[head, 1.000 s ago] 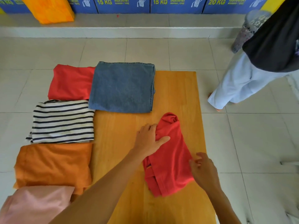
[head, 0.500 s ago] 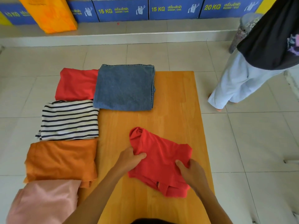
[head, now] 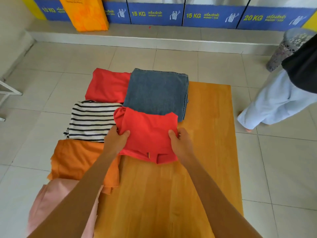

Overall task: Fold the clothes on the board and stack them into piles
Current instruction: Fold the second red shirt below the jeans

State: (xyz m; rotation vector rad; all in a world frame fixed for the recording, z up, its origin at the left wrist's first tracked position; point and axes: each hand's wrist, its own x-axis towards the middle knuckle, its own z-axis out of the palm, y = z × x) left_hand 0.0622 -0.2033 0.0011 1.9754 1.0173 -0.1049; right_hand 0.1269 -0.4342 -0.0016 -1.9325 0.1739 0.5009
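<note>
Both hands grasp the folded red shirt (head: pixel 147 134): left hand (head: pixel 116 141) has its grip pinched on the left edge, right hand (head: pixel 180 143) on the right edge, with the shirt held over the wooden table (head: pixel 211 134), its far edge overlapping the folded jeans (head: pixel 157 93). Judged mostly done: left of the grip lie a striped top (head: pixel 91 121), an orange piece (head: pixel 77 158), a pink piece (head: pixel 51 200); beyond, another red piece (head: pixel 108 85). All soft, flat rectangles; denim thicker. Remaining: placing this shirt on a pile.
</note>
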